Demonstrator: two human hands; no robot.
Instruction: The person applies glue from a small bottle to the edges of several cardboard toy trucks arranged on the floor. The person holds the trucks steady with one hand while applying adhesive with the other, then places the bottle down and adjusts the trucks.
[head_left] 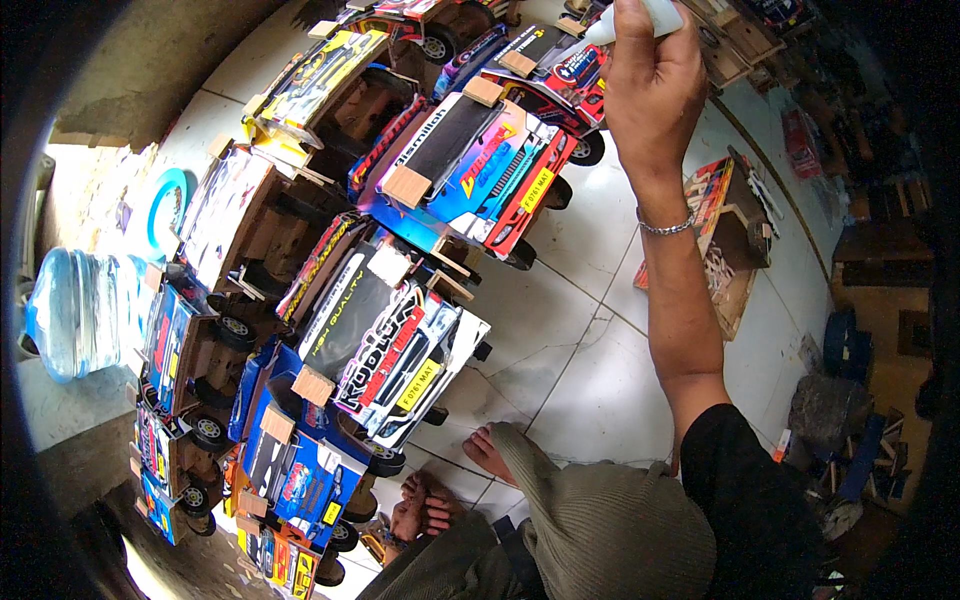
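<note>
Your right hand (650, 88), at the end of a braceleted arm, is clamped around a white nozzled bottle (664, 14), its tip at a red-and-black toy truck (572, 75) toward the far edge of the tiled floor (580, 420); contact is hard to judge. Printed-panel wooden trucks (475, 175) crowd the floor's left side. Your left hand is out of view, its state unknown.

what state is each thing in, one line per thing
Right hand: closed around the bottle
White bottle: held, tilted, tip toward the red toy truck
Red toy truck: wheeled, beside the hand
Purple-and-blue toy truck: wheeled, bearing wooden blocks
Blue toy truck: wheeled, wooden block on it
Wooden truck body: apart from the rows, inside exposed
Silver bracelet: worn
</note>
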